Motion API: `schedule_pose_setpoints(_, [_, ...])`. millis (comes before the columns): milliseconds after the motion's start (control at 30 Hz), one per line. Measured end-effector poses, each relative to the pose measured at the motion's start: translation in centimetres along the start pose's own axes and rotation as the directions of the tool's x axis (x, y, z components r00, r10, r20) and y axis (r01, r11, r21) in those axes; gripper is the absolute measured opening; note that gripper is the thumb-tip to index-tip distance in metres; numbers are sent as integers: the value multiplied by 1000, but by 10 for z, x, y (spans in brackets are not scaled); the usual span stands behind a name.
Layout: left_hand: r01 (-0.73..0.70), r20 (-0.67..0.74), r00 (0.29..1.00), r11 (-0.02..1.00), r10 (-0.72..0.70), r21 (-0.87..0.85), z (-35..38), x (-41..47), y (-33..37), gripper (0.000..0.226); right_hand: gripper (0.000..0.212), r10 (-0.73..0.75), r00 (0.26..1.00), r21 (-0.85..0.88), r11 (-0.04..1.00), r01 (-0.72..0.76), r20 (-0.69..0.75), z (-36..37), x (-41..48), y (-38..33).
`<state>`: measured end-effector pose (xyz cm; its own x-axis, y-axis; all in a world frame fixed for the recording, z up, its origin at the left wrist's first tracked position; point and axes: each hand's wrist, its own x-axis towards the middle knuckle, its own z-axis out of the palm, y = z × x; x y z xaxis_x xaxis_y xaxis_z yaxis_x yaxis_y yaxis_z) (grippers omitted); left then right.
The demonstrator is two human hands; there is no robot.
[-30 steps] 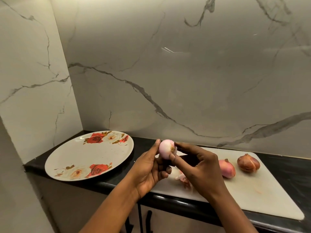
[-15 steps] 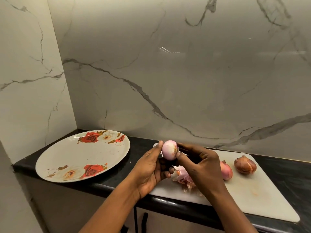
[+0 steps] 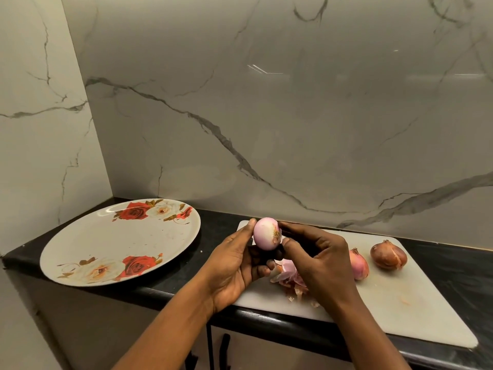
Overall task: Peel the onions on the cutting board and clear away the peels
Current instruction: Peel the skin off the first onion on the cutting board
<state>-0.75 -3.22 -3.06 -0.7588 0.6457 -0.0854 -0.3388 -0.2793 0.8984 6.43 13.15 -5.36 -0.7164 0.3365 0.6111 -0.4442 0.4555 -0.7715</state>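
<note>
Peeled onion point(image 3: 266, 233) was held above the left end of the cutting board point(image 3: 400, 311); left hand point(image 3: 234, 265) gripped it, fingers curled round; right hand point(image 3: 322, 263) pinched its root end between thumb and fingertips; peels point(image 3: 289, 276) lay on the board beneath; pink onion point(image 3: 358, 265) and brown onion point(image 3: 388, 256) lay to the right; flowered plate point(image 3: 106, 241) sat far left.

Cannot see the far and lower sides of the onion point(image 3: 265, 233), wrapped by the left hand point(image 3: 234, 265). Cannot tell whether the right hand point(image 3: 322, 263) pinches loose skin or bare onion at the root end. Just below the grip, only glimpse part of the peels point(image 3: 289, 276); to its right, half of a second onion point(image 3: 360, 268). Lose both forearms point(image 3: 165, 329) at the bottom edge.
</note>
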Motion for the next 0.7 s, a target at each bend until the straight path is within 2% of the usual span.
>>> schedule_pose_setpoints(200, [-15, 15, 1000, 1000, 15, 8, -1, 0, -1, 55, 36, -19, 1000, 32, 999, 18, 25, 1, -2, -8])
schedule_pose_setpoints(533, [-16, 25, 1000, 1000, 16, 3, 1, -4, 1, 51, 36, -28, 1000, -26, 999, 28, -1, -1, -3, -2])
schedule_pose_setpoints(700, [-16, 20, 1000, 1000, 16, -5, 2, -4, 1, 48, 35, -30, 1000, 25, 999, 30, 7, 1, -4, -9])
